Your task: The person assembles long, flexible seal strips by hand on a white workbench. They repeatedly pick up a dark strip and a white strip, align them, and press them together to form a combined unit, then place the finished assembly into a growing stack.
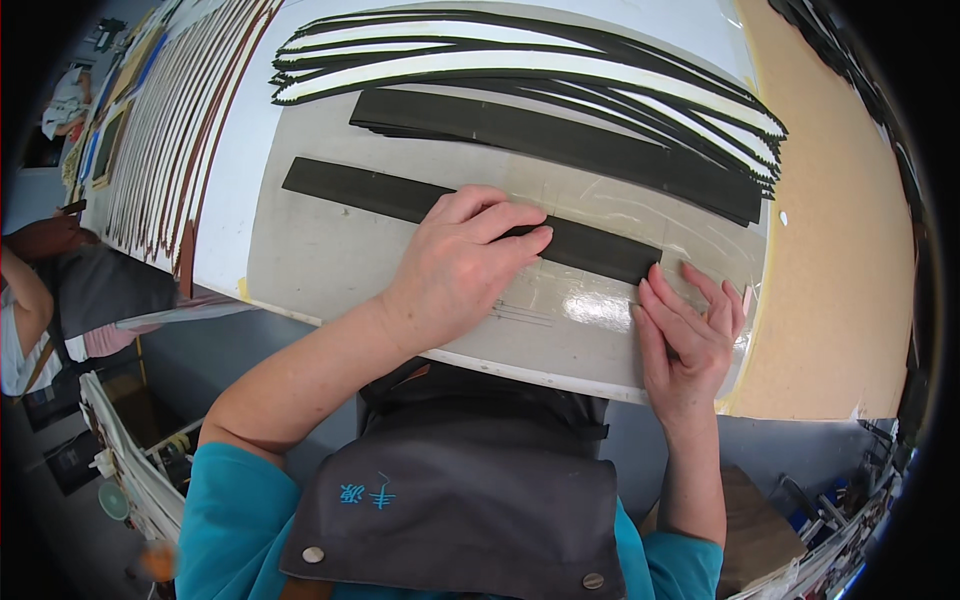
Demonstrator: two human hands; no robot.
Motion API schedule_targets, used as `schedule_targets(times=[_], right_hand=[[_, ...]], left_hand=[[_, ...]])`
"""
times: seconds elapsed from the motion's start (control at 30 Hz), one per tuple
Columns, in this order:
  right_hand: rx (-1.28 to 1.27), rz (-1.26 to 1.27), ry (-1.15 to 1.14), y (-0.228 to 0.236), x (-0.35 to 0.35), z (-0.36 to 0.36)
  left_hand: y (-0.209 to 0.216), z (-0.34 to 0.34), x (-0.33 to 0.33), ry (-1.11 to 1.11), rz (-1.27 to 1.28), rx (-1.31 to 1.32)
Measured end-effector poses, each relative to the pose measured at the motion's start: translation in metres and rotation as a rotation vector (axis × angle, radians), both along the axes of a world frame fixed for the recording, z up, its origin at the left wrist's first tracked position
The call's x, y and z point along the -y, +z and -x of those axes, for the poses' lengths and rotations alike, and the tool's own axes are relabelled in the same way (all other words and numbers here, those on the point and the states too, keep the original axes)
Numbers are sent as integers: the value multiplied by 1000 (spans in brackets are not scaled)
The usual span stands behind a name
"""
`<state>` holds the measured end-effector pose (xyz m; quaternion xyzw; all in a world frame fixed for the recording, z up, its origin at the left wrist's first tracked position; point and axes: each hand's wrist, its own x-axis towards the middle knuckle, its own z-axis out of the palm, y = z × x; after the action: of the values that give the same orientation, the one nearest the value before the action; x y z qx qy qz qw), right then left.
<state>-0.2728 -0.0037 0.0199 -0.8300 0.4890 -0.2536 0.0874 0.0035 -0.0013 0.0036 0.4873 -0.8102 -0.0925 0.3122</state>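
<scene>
A long black strip (pixel 365 190) lies slantwise across the grey mat (pixel 330 255) on the table. My left hand (pixel 465 255) rests over the middle of this strip, its thumb and fingertips closed on the strip's near edge. At the strip's right end is my right hand (pixel 695 335), fingers apart and curved, with fingertips touching the corner. The thumb sits a little below that corner, off the strip. Beyond lies a stack of wider black strips (pixel 560 145), edges slightly fanned.
Farther back, a bundle of black-and-white strips with jagged ends (pixel 520 65) spans the mat. Brown-edged strips (pixel 200 130) lie in rows on the left. Tan board (pixel 835 250) covers the table's right side. Another person (pixel 30 310) is at the far left.
</scene>
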Motion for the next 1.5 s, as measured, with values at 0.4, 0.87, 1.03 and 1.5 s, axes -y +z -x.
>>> schedule_targets(times=[0.4, 0.87, 1.03, 1.5], right_hand=[[32, -3, 56, 0, 3, 6], [-85, 13, 20, 0, 1, -1], [-72, 13, 18, -1, 1, -3], [409, -256, -527, 7, -2, 76]], left_hand=[[5, 3, 0, -4, -32, 48], [3, -2, -10, 2, -25, 70], [4, -3, -11, 4, -26, 90], [2, 3, -9, 26, -62, 12]])
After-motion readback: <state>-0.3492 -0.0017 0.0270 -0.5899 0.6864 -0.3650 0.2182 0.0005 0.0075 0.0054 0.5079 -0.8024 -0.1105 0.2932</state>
